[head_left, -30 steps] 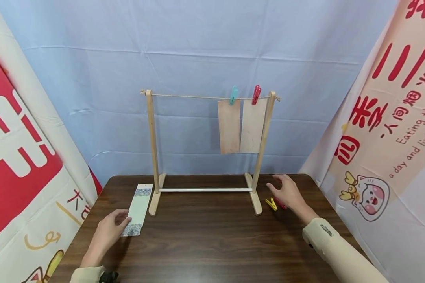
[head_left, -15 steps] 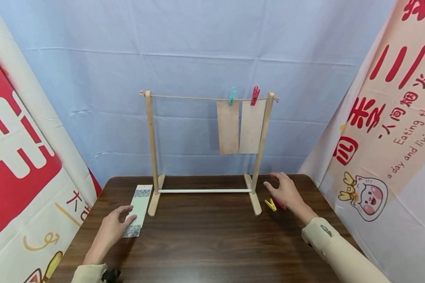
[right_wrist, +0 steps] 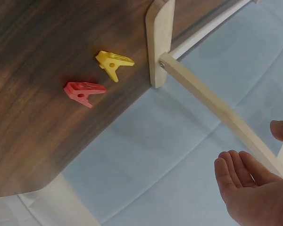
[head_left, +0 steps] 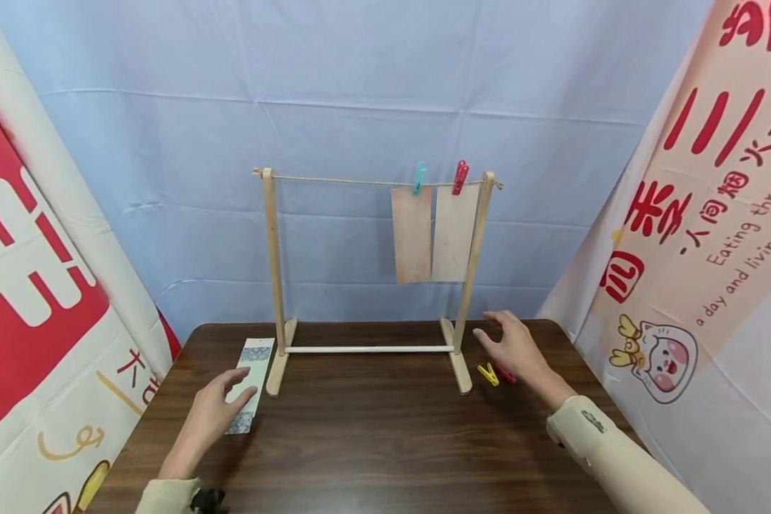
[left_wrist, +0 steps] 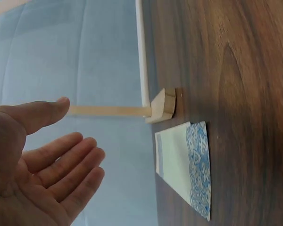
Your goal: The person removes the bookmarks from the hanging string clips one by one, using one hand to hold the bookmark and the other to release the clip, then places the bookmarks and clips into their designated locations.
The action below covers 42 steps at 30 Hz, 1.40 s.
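Note:
My left hand [head_left: 213,412], fingers relaxed and thumb apart, hovers over the pale green bookmark-like card [left_wrist: 175,153] with blue patterned ends, which lies on the table at left. In the left wrist view nothing sits in that hand, and a second edge shows under the card. My right hand [head_left: 514,348] is held above the table at right, also bare, its fingers loosely bent. Below it lie a yellow clothespin [right_wrist: 112,64] and a red clothespin [right_wrist: 83,92], side by side. Part of the red one is hidden by the hand in the head view.
A wooden rack [head_left: 271,264] with a string stands at the back of the table [head_left: 373,442]. On the string's right half, a teal clothespin [head_left: 419,178] and a red clothespin [head_left: 460,177] hold two plain cards [head_left: 413,239]. A white rod [head_left: 369,350] joins the rack's feet.
My left hand has moved a little right and up over the card, its thumb and fingers spreading wider. The right hand stays nearly in place, and the view has shifted slightly.

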{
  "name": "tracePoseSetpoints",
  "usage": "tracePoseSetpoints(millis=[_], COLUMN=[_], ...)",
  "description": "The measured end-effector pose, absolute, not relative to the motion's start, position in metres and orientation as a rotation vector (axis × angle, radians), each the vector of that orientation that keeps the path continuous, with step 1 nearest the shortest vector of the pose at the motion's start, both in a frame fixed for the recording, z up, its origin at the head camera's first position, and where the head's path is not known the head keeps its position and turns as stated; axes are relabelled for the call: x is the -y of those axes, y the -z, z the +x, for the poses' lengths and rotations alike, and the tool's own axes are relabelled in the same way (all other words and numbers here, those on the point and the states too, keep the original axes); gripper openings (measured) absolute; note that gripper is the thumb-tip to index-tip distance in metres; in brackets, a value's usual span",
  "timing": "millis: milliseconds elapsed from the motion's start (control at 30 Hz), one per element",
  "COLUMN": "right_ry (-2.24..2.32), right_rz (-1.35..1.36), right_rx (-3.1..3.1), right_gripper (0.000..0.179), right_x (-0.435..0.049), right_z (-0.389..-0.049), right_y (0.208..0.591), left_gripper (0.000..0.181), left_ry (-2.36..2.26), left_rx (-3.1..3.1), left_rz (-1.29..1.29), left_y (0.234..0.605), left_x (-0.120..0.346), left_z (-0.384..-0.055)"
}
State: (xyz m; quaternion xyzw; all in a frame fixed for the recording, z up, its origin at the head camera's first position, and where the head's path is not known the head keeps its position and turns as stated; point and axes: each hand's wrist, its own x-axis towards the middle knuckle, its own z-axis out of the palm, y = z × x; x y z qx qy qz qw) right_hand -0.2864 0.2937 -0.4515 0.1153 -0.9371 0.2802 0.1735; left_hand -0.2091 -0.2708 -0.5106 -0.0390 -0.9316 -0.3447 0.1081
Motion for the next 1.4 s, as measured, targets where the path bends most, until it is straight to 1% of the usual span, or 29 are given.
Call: tracePoseSetpoints(millis=[700, 900, 1167, 1400], right_ry=[-0.787, -0.809, -0.814, -0.806], right_rz=[0.416, 0.413, 0.454, 0.510], right_rx=[2.561, 2.584, 2.584, 2.539], right_gripper=[0.045, 0.047, 0.050, 0.048], right_x=[-0.282, -0.278, -0.272, -0.266], right_z=[-0.282, -0.282, -0.282, -0.285], right_y=[0.425, 0.416, 0.405, 0.393], left_gripper=[0.054, 0.054, 0.052, 0.050], left_ry=[1.082, 1.119, 1.139, 1.198], left_rx=[2.671, 2.666, 2.641, 2.609], left_rz=[-0.171, -0.164, -0.207, -0.233], left_y=[0.495, 0.492, 0.484, 0.476], left_x=[0.247, 0.239, 0.228, 0.220], left_z=[-0.213, -0.215, -0.216, -0.215])
